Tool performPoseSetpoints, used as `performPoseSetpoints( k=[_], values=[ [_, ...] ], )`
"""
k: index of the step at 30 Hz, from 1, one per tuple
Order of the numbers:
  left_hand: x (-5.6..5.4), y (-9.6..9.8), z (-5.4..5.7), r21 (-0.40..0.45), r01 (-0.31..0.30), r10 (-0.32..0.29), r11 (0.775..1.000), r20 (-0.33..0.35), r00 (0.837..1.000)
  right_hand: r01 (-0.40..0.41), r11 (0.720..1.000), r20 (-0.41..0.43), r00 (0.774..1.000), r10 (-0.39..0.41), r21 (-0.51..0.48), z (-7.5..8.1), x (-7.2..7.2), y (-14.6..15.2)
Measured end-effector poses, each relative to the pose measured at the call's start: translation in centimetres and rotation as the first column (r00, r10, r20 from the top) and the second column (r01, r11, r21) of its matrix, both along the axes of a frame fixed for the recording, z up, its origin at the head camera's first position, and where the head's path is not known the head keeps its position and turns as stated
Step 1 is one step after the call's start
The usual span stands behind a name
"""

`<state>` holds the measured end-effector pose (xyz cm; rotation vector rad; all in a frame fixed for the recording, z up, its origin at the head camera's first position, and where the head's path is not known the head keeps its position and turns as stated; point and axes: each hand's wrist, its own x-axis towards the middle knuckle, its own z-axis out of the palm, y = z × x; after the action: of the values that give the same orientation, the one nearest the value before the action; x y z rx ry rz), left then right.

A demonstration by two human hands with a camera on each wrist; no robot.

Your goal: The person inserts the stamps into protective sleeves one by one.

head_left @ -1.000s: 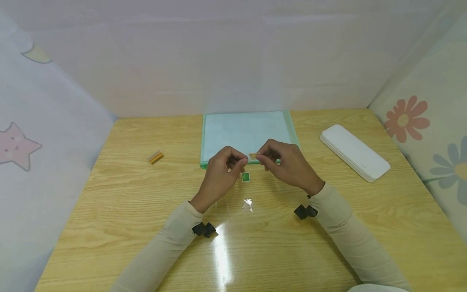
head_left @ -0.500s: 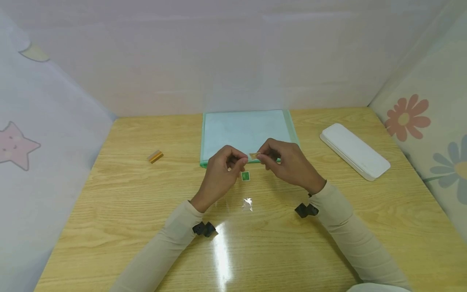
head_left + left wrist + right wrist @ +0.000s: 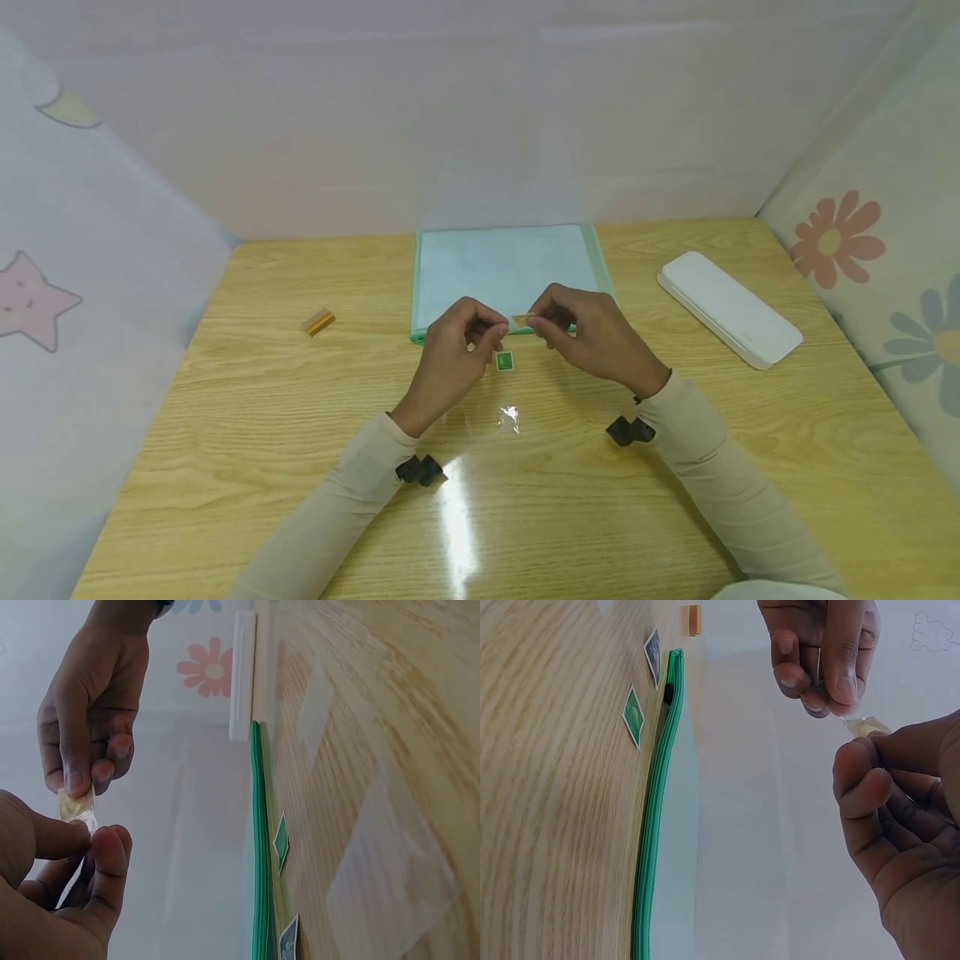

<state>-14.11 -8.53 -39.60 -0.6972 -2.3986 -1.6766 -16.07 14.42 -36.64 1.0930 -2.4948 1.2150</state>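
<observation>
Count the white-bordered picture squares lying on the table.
2: a green square in front of the folder, and a dark square to its left, clear only in the wrist views. The left hand may hide more.

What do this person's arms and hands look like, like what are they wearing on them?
Long, plain cream sleeves, slightly wrinkled, cover both arms: left sleeve and right sleeve. The left wrist camera and right wrist camera are small, black and blocky. A dark strap partly shows at the right wrist. The left hand and right hand wear no gloves.
</observation>
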Motion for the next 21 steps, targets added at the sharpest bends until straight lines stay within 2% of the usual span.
performPoseSetpoints(
  k=[6, 21],
  values=[
    [0.16, 0.10, 0.19, -0.022, -0.005, 0.005, 1.000, -0.018, 1.000, -0.012, 1.000, -0.009, 1.000, 0.012, 0.003, -0.13, -0.08, -0.02],
    [0.21, 0.19, 0.33, -0.048, -0.016, 0.015, 0.999, -0.017, 1.000, -0.008, 1.000, 0.052, 0.999, 0.009, -0.028, -0.09, 0.13, -0.42]
  ],
)
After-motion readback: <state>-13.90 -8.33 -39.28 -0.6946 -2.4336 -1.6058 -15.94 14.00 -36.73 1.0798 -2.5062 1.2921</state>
